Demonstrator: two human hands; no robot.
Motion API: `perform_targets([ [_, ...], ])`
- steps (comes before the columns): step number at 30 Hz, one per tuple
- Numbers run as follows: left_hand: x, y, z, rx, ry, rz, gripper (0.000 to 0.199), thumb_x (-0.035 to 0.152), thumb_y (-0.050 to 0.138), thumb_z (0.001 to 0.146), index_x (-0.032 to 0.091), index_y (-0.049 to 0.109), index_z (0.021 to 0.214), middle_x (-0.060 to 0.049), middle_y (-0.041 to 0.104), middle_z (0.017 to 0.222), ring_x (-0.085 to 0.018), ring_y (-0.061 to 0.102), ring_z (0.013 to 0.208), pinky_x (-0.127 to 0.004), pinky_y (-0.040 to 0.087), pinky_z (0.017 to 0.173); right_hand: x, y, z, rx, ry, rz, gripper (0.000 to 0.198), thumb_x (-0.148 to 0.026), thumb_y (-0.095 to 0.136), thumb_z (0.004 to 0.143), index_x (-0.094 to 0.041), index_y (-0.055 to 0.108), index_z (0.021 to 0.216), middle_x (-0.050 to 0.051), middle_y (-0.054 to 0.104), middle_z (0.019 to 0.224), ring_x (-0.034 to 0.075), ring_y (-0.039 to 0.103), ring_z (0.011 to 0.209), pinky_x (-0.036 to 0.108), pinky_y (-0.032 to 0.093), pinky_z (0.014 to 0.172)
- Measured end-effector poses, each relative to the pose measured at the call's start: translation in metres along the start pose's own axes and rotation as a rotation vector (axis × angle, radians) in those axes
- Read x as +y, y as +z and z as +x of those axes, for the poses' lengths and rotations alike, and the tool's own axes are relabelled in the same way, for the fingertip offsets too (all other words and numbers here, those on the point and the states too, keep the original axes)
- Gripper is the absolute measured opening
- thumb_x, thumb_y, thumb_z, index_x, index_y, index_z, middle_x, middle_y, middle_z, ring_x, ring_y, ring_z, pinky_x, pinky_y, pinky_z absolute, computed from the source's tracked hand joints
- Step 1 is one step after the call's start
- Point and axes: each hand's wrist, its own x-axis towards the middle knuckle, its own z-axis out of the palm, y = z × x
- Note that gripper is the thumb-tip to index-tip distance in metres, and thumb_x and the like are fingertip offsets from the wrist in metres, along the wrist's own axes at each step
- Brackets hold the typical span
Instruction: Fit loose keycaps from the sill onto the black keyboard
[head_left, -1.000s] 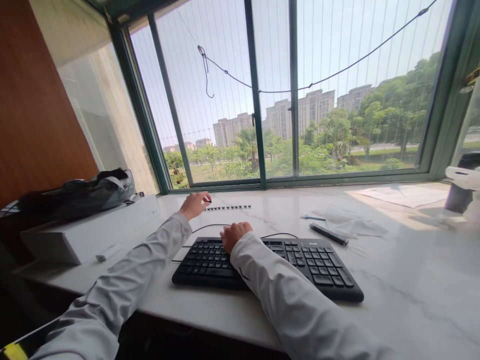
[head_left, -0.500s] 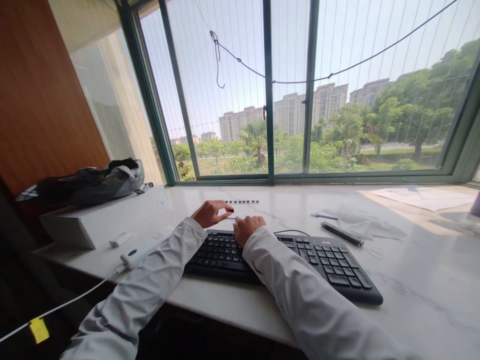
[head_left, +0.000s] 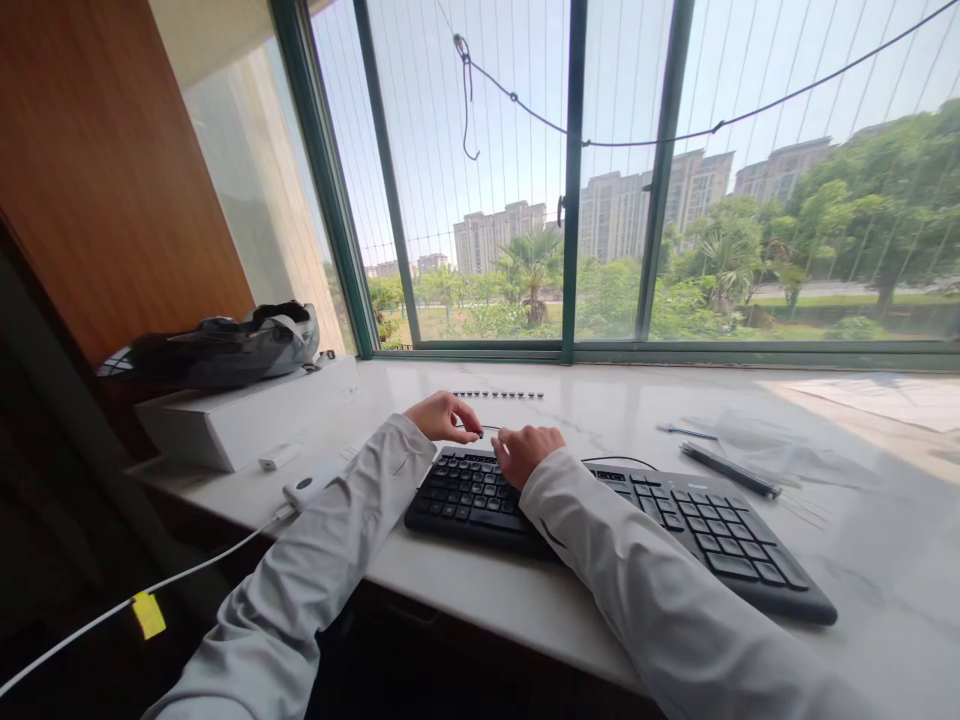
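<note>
A black keyboard lies on the white marble sill. My left hand hovers at the keyboard's far left edge, pinching a small black keycap between thumb and fingers. Close beside it, my right hand rests curled on the keyboard's top rows, fingers bent down onto the keys. A row of several small black keycaps lies on the sill just beyond both hands.
A white box with a dark bag on top stands at the left. A white device with a cable lies near the sill's edge. A black pen-like tool, clear plastic and paper lie at the right.
My left hand came back from the row of keycaps with one keycap pinched and now sits at the keyboard next to my right hand. The view shifted left.
</note>
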Motion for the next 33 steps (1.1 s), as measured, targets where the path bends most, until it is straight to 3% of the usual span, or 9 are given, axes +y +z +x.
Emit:
perform_targets([
  [4, -0.008, -0.003, -0.001, -0.161, -0.041, -0.050, 0.031, 0.035, 0.073, 0.071, 0.013, 0.076, 0.092, -0.006, 0.072, 0.075, -0.007, 0.051, 0.054, -0.017, 0.034, 0.050, -0.001, 0.000, 0.000, 0.001, -0.012, -0.005, 0.046, -0.042, 0.029, 0.094, -0.023, 0.069, 0.104, 0.014, 0.072, 0.093, 0.025, 0.067, 0.087, 0.036, 0.044, 0.072],
  [11, -0.013, -0.004, -0.003, -0.235, -0.081, -0.101, 0.043, 0.045, 0.075, 0.068, 0.013, 0.077, 0.095, -0.005, 0.070, 0.072, -0.003, 0.030, 0.042, -0.020, 0.023, 0.041, -0.001, 0.005, 0.000, 0.016, -0.025, -0.016, 0.049, -0.045, 0.027, 0.094, -0.023, 0.072, 0.097, 0.013, 0.072, 0.090, 0.027, 0.068, 0.084, 0.036, 0.044, 0.069],
  [19, -0.011, -0.005, -0.004, -0.222, -0.023, -0.105, 0.037, 0.042, 0.074, 0.069, 0.016, 0.077, 0.096, -0.006, 0.072, 0.079, -0.005, 0.043, 0.048, -0.018, 0.032, 0.048, -0.003, 0.000, -0.001, -0.013, -0.025, -0.008, 0.052, -0.046, 0.025, 0.095, -0.024, 0.071, 0.099, 0.012, 0.072, 0.092, 0.027, 0.067, 0.085, 0.038, 0.045, 0.071],
  [24, -0.016, -0.004, -0.004, -0.220, -0.004, -0.063, 0.036, 0.044, 0.074, 0.069, 0.015, 0.078, 0.090, -0.004, 0.069, 0.068, -0.005, 0.040, 0.045, -0.019, 0.031, 0.046, -0.004, 0.000, -0.002, -0.014, -0.021, -0.001, 0.052, -0.046, 0.024, 0.096, -0.024, 0.071, 0.100, 0.012, 0.072, 0.093, 0.026, 0.067, 0.086, 0.038, 0.045, 0.073],
  [29, -0.026, -0.002, -0.001, -0.220, 0.090, -0.054, 0.037, 0.047, 0.075, 0.068, 0.018, 0.078, 0.091, -0.007, 0.068, 0.082, -0.007, 0.045, 0.055, -0.019, 0.033, 0.049, -0.003, 0.003, -0.001, 0.004, -0.027, 0.017, 0.053, -0.046, 0.024, 0.095, -0.023, 0.072, 0.099, 0.013, 0.072, 0.093, 0.027, 0.067, 0.086, 0.039, 0.045, 0.073],
  [33, -0.031, -0.001, 0.000, -0.227, 0.082, -0.066, 0.038, 0.047, 0.075, 0.069, 0.017, 0.078, 0.092, -0.007, 0.067, 0.081, -0.007, 0.044, 0.055, -0.020, 0.033, 0.049, -0.003, 0.004, 0.000, 0.010, -0.035, 0.016, 0.051, -0.046, 0.026, 0.095, -0.023, 0.072, 0.098, 0.012, 0.072, 0.091, 0.028, 0.068, 0.085, 0.039, 0.045, 0.072],
])
